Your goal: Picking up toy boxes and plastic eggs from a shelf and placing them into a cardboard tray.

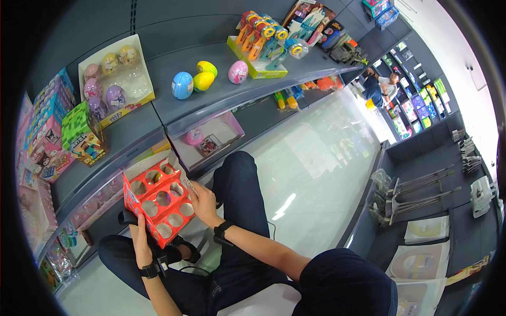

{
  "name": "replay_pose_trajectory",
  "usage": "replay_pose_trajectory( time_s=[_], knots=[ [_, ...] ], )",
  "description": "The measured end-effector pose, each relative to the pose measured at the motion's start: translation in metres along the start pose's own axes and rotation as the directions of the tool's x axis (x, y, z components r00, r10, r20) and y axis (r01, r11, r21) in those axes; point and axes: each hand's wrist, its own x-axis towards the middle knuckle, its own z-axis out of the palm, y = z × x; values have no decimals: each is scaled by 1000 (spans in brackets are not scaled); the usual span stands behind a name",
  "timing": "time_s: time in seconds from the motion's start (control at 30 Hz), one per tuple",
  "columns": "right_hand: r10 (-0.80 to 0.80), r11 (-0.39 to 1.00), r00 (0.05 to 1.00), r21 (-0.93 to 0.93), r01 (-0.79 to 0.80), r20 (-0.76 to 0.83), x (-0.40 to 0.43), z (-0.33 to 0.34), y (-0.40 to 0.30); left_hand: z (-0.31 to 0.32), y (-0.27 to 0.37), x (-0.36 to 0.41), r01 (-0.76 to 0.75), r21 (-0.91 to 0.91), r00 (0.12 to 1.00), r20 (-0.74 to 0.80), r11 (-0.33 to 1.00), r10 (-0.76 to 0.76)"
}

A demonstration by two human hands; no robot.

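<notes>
Between my hands, above my lap, is a red cardboard display box (164,200) with rows of round holes. My left hand (141,241) grips its near left side, and my right hand (204,202) holds its right side. Through a few holes small coloured items show inside, too hidden to name. On the shelf beyond stand a blue toy egg (182,85), two yellow toy eggs (204,81) and a pink toy egg (238,72). To their left, a white tray (143,63) holds several pink, yellow and purple eggs, with some clear hollows bare.
A green block-patterned box (82,133) stands beside stacked toy boxes (43,134). Toy figures fill a green tray (269,74) farther along. On the lower shelf, a pale box (221,138) holds a pink egg. Shelving with wire hooks (423,197) runs along the right; a person (381,89) is far off.
</notes>
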Motion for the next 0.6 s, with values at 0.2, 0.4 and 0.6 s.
replay_pose_trajectory(
  time_s=[0.2,0.4,0.6],
  knots=[
    [-28,998,1000,-62,28,-5,-1,-7,-3,-1,-3,4,84,-85,996,25,993,-82],
    [-45,997,998,64,42,46,0,-18,-19,7,5,10,189,-466,975,-14,864,-221],
    [-168,980,986,104,168,-13,-4,-45,-60,10,15,6,178,-602,984,121,778,-131]
  ],
)
